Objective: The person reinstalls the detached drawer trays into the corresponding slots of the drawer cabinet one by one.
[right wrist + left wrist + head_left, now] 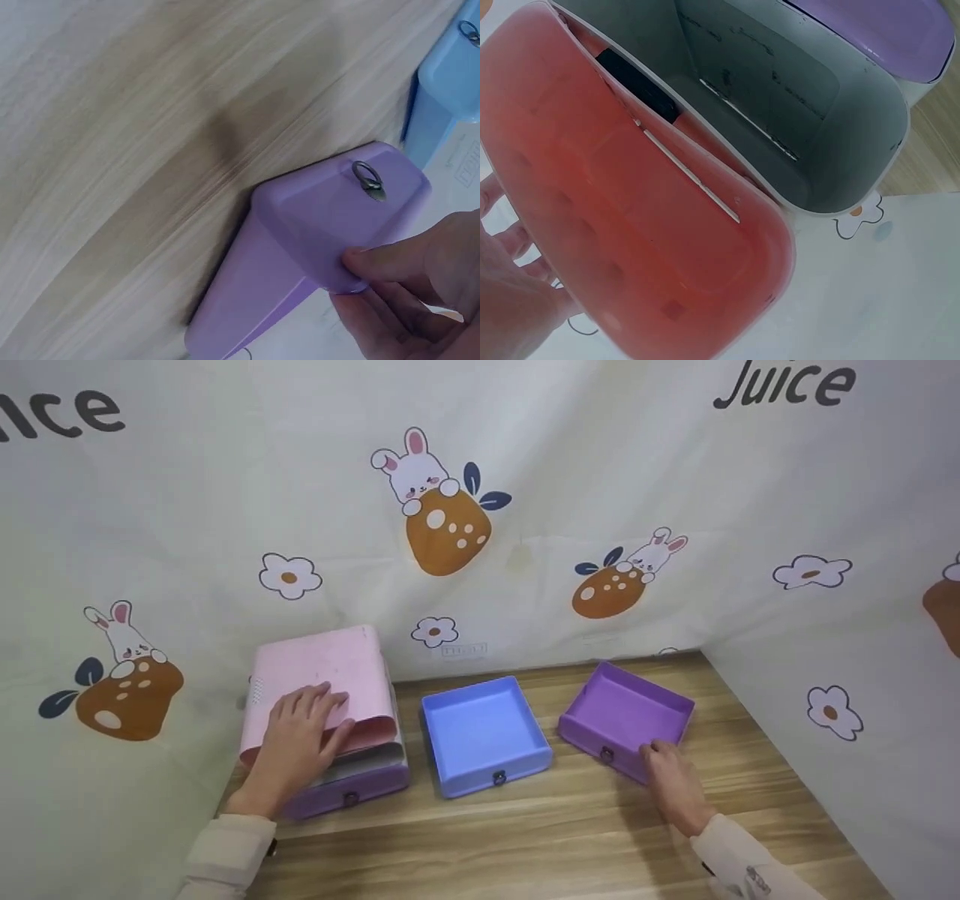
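Note:
At the left stands a small drawer unit, with a pink casing (322,667) on top of a grey casing (360,765). A purple drawer front (349,793) with a dark ring pull fills the lowest level. My left hand (300,731) rests on the pink casing, fingers spread over its top. Both upper openings are hollow in the left wrist view, the pink one (652,202) beside the grey one (780,97). At the right, my right hand (673,780) pinches the front wall of a loose purple drawer (630,701), thumb (375,262) outside, to one side of its ring pull.
A blue drawer (484,727) with a ring pull sits on the wooden table (480,847) between the unit and the purple drawer. Cloth (570,457) printed with rabbits and flowers hangs behind and along both sides.

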